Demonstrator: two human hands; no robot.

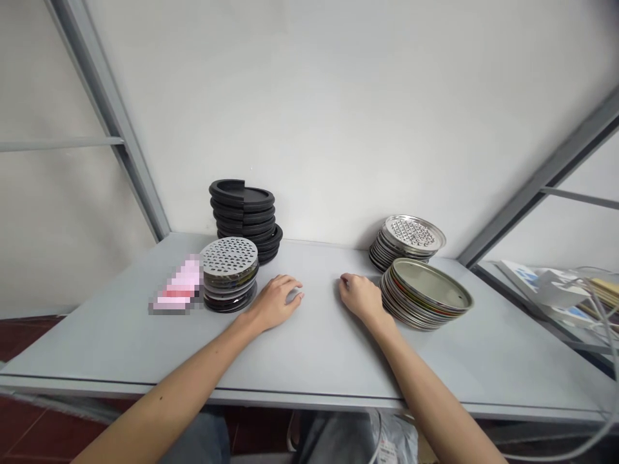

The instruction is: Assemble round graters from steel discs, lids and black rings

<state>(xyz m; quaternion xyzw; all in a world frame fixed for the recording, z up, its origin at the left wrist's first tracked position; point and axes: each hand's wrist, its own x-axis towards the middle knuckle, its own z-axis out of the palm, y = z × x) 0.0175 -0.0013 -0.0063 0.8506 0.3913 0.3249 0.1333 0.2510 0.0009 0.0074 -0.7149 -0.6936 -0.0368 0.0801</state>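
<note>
While the left hand (280, 299) gapes empty, the right hand (360, 295) curls closed beside stacked rimmed metal discs (429, 287) at its 3 o'clock, which a wrist bump could topple.

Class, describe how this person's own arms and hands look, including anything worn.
The left forearm and right forearm are bare, with no sleeves in view. The left hand and right hand are ungloved; no watch, bracelet or ring shows.
</note>
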